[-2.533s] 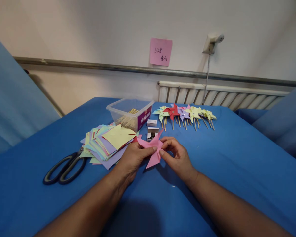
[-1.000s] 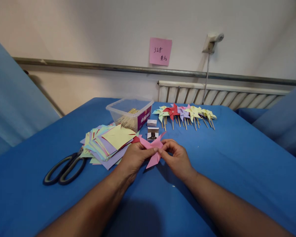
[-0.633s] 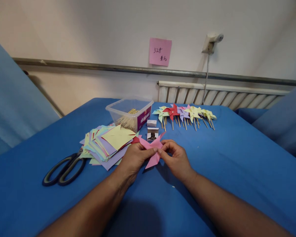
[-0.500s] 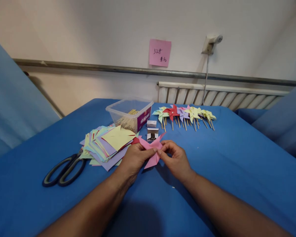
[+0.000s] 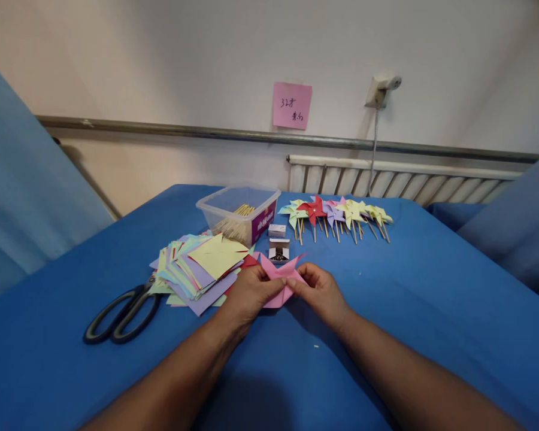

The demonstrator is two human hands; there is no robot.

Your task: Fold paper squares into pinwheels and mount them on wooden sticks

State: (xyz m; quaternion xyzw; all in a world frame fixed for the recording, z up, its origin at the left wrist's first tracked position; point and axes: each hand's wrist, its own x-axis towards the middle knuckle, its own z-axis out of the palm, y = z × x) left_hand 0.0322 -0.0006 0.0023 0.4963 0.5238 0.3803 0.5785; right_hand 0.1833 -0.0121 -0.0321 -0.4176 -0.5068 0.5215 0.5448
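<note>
A pink paper pinwheel [image 5: 276, 270], its points partly folded in, is pinched between both hands above the blue cloth. My left hand [image 5: 250, 293] grips its left side, thumb near the centre. My right hand [image 5: 320, 293] pinches it from the right, with the thumb tip almost meeting the other thumb. The fingers behind the paper are hidden. Just beyond the pinwheel stands a small open box [image 5: 279, 251] with shiny metal bits inside. Left of my left hand lies a pile of coloured paper sheets [image 5: 218, 256], each partly cut.
Black-handled scissors [image 5: 123, 314] lie at the left, blades under the paper. Behind are a clear plastic tub [image 5: 215, 209] of wooden sticks, a small closed box [image 5: 277, 230] and a row of pinwheels [image 5: 335, 212] on sticks. A wall rail [image 5: 233, 135] and radiator [image 5: 399, 179] stand beyond.
One lower point of the pink pinwheel, standing out before, now looks folded or turned toward the centre under the thumbs. The whole view has shifted slightly, with everything a little lower.
</note>
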